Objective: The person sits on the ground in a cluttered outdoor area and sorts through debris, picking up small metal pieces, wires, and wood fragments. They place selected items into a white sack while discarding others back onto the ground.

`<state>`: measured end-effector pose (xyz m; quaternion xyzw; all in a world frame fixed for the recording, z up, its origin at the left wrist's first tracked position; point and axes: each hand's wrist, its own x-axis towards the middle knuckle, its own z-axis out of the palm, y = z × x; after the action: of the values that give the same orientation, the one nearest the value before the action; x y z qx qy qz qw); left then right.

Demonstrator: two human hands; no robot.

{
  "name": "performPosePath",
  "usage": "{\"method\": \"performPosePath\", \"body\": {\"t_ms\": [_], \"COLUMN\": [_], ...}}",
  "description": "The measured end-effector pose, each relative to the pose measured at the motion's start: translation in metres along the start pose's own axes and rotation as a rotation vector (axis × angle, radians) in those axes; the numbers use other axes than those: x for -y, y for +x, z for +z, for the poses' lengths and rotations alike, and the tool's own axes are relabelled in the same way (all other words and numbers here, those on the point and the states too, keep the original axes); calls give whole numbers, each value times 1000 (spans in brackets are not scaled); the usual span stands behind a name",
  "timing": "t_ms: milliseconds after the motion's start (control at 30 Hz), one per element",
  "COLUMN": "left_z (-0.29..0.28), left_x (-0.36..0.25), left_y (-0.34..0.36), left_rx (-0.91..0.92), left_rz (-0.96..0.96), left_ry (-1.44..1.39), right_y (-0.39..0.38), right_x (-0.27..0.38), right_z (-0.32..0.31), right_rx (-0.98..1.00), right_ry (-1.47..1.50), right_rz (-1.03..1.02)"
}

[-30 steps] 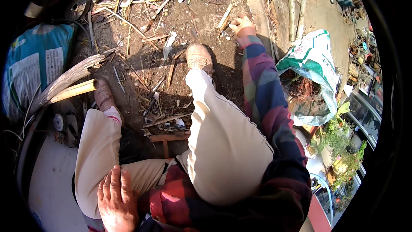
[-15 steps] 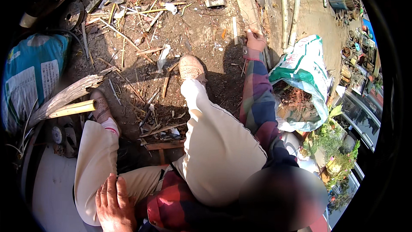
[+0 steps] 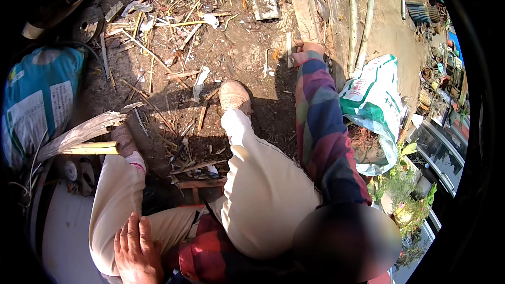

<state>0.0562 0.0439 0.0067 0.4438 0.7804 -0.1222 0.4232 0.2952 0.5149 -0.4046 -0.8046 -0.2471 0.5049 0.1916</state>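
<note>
My left hand [image 3: 138, 252] lies flat on my left thigh, fingers stretched out and holding nothing. Far ahead on the right, my right arm reaches down to the ground. The right hand [image 3: 310, 48] is closed, its fingers curled by the near end of a wooden plank [image 3: 302, 8]. Sleeve and knuckles partly hide those fingers, and what they grip, if anything, is too small to make out. A short pale stick [image 3: 289, 50] lies just left of that hand. Beside the right forearm stands an open white-and-green sack [image 3: 374, 92] with a reddish-brown tangle [image 3: 364, 139] inside.
Wood scraps and splinters litter the dirt ground [image 3: 252, 47]. Two pale poles [image 3: 364, 34] lie beyond the sack. A split log [image 3: 84, 131] and a bamboo piece [image 3: 94, 148] jut in at left, near a teal bag [image 3: 44, 89]. Plants [image 3: 405, 194] grow at right.
My right hand has shifted slightly and turned, so its fingers show less. The view has tilted, and the scene sits a little lower. The left hand stays on the thigh.
</note>
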Motion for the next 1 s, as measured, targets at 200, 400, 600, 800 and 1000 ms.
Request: {"method": "performPosePath", "body": {"t_ms": [200, 400, 600, 800, 1000], "left_z": [-8, 19, 27, 35, 47], "left_x": [-6, 8, -6, -23, -36], "left_y": [3, -11, -24, -43, -60], "left_rx": [-7, -4, -56, -135, -138], "left_rz": [-17, 82, 167, 292, 336], "left_ry": [11, 5, 141, 165, 178], "right_y": [-27, -111, -203, -266, -282], "right_x": [-6, -30, -79, -127, -195], "right_z": [0, -53, -144, -279, -373], "right_rx": [98, 301, 383, 227, 113], "right_ry": [77, 95, 154, 123, 207], "right_rz": [-173, -486, -511, -431, -211]}}
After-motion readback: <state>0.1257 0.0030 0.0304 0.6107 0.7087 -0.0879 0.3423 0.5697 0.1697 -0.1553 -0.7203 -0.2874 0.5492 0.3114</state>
